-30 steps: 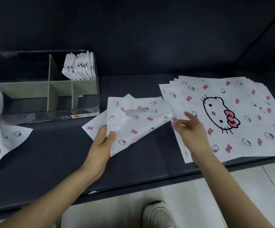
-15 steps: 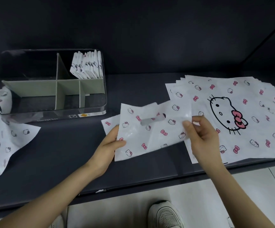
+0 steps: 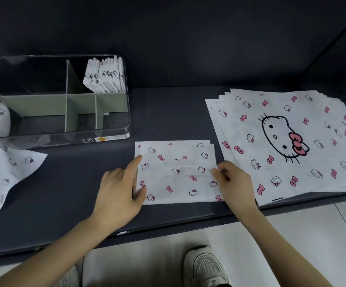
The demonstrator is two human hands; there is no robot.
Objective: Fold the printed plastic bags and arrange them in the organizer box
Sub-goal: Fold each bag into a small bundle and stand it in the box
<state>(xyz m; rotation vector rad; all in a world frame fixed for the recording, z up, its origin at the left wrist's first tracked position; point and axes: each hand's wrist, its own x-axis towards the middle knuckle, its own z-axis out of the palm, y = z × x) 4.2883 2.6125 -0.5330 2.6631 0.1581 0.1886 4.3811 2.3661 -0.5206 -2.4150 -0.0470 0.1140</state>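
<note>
We see a white printed plastic bag (image 3: 178, 172), folded into a rectangle, lying flat on the dark grey table (image 3: 163, 112) between a clear organizer box with green dividers (image 3: 60, 98) and a flat stack of unfolded printed bags (image 3: 288, 141). Our left hand (image 3: 120, 191) rests open, fingers spread, on the bag's left edge. Our right hand (image 3: 235, 183) seems to pinch the right edge, though we cannot tell for sure. Folded bags (image 3: 105, 76) stand upright in the box's far right compartment.
</note>
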